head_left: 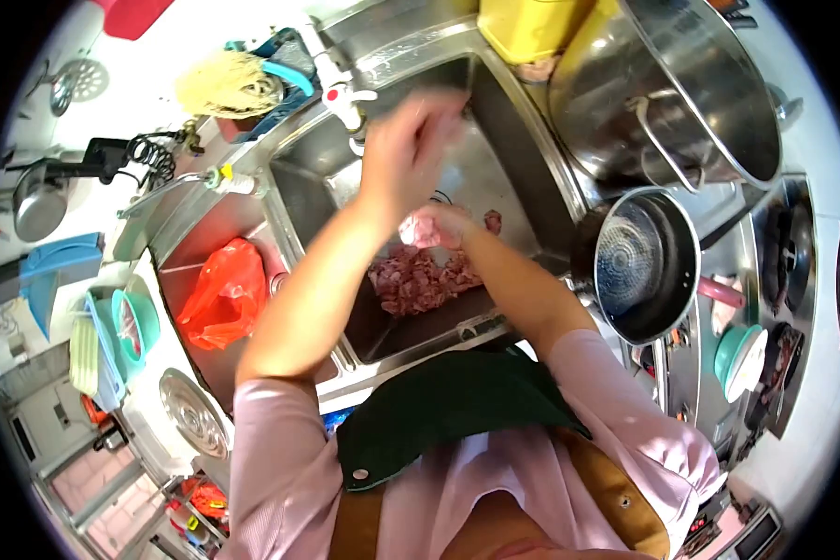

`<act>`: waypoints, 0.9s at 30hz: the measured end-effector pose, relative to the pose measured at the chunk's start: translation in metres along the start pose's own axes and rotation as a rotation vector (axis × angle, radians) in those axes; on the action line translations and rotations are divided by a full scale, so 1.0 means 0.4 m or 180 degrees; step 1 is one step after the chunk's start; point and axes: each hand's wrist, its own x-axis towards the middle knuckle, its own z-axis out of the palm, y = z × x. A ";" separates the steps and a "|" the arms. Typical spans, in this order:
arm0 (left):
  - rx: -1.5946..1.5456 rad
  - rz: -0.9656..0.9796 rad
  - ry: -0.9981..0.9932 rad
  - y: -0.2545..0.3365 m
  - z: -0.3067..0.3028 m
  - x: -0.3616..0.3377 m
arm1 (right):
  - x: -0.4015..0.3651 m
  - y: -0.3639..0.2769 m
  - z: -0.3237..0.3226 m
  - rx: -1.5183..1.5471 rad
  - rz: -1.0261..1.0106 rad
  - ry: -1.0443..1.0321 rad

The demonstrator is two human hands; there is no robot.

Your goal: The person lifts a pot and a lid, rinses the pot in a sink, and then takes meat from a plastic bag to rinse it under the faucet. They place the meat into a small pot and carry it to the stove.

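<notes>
No text, label, brand, number or sign can be read on anything in view.

One camera sits on the person's head. It looks almost straight down, close over the sink (518, 159), with a round, wide view.

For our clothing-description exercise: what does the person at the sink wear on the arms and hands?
Pale pink sleeves cover both upper arms and end near the elbows, leaving the forearms bare. The left hand and right hand wear no gloves; no watch or bracelet shows. The left hand is motion-blurred.
</notes>
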 end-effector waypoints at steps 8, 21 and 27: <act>-0.3904 -0.4162 0.1745 -0.453 -0.065 -0.333 | 0.165 -0.070 0.064 -0.0351 -0.0435 0.1546; -0.5869 -0.2808 0.1565 -0.499 -0.007 -0.397 | 0.135 -0.095 0.058 -0.0817 -0.1466 0.2424; -0.4936 -0.3216 0.1630 -0.465 -0.065 -0.419 | 0.097 -0.101 0.107 -0.0592 -0.1291 0.2382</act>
